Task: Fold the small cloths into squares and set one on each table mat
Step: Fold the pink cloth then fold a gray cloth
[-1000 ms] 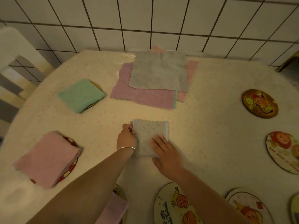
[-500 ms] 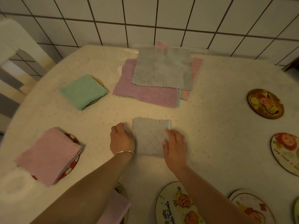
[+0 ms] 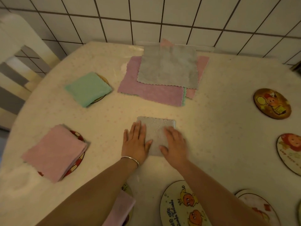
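I saw dim, warm light, a soft blurred right hand [image 3: 175,144], and wide-angle bending at the tabletop [image 3: 219,128] edges.

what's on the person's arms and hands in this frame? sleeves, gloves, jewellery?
Both forearms are bare right down to the frame edge: no sleeves show and no gloves. The left hand has a thin, plain silver-coloured metal bangle round the wrist. The right hand wears nothing at the wrist. No rings can be made out on the fingers, though the right hand is motion-blurred.

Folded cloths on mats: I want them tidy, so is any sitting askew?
Yes. The folded pink cloth sits off-centre on its round red mat, overhanging to the left. The folded green cloth also overhangs its mat.
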